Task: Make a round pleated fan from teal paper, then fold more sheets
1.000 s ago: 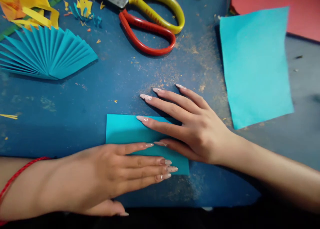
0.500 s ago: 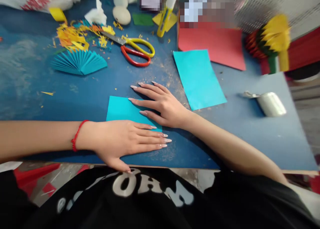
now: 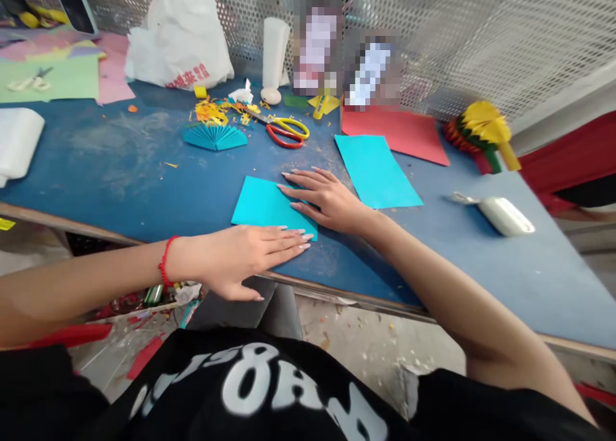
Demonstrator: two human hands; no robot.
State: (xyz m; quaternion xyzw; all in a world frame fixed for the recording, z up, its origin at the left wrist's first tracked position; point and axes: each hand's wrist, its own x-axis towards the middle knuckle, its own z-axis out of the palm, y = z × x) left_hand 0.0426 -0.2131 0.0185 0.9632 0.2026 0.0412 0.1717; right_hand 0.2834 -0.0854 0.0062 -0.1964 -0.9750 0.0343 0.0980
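The left hand's fingers lie flat and close together, palm down, not gripping anything. Their long, pointed nails rest along the lower edge of a turquoise paper sheet, near its lower right corner. The right hand's fingers are flat and slightly spread, with the tips on the sheet's right part. Neither hand pinches or lifts the paper.

The left hand overlaps the sheet's lower edge, and the right hand sits just beyond its right side. A red cord bracelet circles the left wrist. The sheet lies flat on the blue table, angled to the table's front edge, between the two hands.

A second turquoise paper sheet lies just right of the right hand, and its far end overlaps a red paper sheet. Further out, a turquoise pleated paper fan sits beside scattered yellow paper scraps. Scissors with red and yellow handles lie to its right. A yellow-and-green pleated paper rosette stands at the far right of the table, and a white plastic bag rests against the perforated metal screen behind it. Two upright items at the back are pixelated and cannot be identified.
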